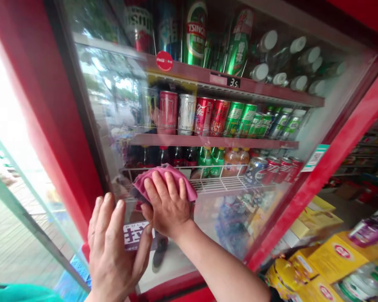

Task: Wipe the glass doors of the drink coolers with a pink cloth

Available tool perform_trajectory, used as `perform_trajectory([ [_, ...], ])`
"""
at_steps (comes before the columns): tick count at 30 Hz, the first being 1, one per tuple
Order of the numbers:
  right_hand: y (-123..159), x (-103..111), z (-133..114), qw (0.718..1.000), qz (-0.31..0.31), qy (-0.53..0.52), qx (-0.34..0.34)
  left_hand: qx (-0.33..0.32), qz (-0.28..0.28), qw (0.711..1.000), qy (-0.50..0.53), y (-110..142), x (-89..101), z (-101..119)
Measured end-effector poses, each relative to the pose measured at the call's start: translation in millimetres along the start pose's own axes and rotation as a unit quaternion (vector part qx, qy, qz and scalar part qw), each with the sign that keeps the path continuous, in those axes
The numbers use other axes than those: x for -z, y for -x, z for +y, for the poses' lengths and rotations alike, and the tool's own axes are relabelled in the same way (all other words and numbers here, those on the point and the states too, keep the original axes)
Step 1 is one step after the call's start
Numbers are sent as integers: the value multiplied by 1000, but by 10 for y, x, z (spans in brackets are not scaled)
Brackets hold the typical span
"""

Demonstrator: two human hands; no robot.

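The right hand [168, 201] lies flat on a pink cloth [189, 188], its fingers extended over it rather than clenched, and presses it against the glass door [204, 235] of a red-framed drinks cooler; the cloth sits in front of a white wire shelf [220, 184], above a purple-and-white pull label [134, 235]; the left hand [113, 247] is released and empty, its fingers raised and its thumb apart, just beside the cloth and partly over the label; whether it touches the glass, I cannot tell. Behind the glass, the top shelf bears large cans and bottles with white caps [260, 72]; the middle one holds a row of cans, among them a pink can [168, 112], a white can [186, 114] and several red and green ones; lower down stand small bottles and more cans, including a dark blue can [255, 170]; yellow boxes [337, 256] are stacked to the right, outside the red frame [302, 184].
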State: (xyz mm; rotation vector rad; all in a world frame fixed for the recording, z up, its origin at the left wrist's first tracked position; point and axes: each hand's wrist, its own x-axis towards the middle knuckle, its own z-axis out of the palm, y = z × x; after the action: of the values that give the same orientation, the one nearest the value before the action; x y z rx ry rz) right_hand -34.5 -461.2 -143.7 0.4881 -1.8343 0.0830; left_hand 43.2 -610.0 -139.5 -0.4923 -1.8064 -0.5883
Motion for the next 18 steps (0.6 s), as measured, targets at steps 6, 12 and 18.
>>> perform_trajectory([
  [6, 92, 267, 535, 1000, -6, 13, -26, -27, -23, 999, 16, 52, 162, -81],
  [12, 278, 386, 1236, 963, 119, 130, -205, -28, -11, 999, 10, 182, 391, -270],
  [18, 63, 179, 791, 939, 147, 131, -283, -21, -19, 1000, 4, 243, 517, -423],
])
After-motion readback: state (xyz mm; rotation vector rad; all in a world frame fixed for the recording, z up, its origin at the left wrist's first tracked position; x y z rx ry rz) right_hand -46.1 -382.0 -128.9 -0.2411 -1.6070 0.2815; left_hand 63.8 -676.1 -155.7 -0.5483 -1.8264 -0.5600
